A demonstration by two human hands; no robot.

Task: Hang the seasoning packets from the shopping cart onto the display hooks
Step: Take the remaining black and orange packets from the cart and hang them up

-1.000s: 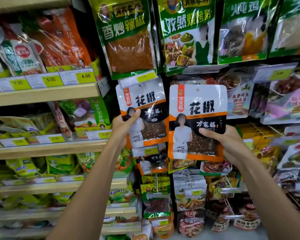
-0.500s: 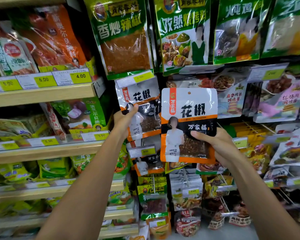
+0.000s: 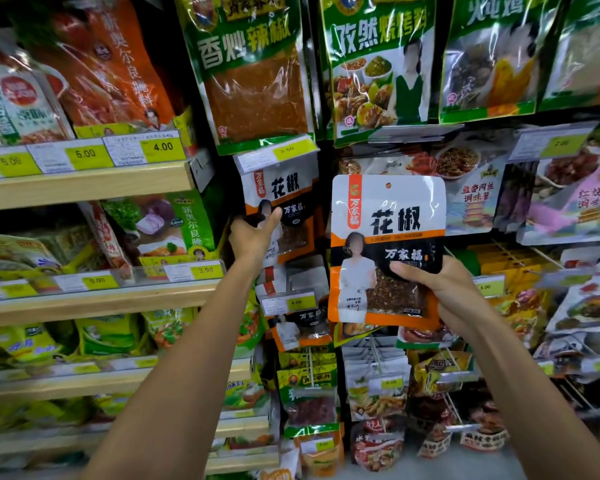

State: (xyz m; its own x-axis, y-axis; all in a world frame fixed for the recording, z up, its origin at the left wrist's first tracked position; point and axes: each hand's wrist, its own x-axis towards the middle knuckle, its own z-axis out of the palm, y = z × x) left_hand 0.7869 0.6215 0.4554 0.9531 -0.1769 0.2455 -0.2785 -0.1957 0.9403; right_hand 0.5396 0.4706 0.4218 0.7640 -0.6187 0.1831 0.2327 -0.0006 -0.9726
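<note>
Our right hand (image 3: 440, 289) grasps the white-and-orange packet (image 3: 387, 249) by its lower right corner, thumb across the front and fingers behind. The packet is upright in the air before the display, with its hang hole (image 3: 388, 185) free at the top edge. Our left hand (image 3: 253, 233) pinches the hanging packets (image 3: 281, 202) of the same kind, thumb on the front one and fingers behind. They hang under a yellow price tag (image 3: 278, 154), just below a large green bag (image 3: 253, 71). A narrow dark gap separates the held packet's left edge from them. Wooden shelves (image 3: 84, 183) crowd the left, and other bags close in on the right and below. The packet's clear window shows brown spice. Half a second ago its left edge overlapped the hanging ones; now it stands apart.
</note>
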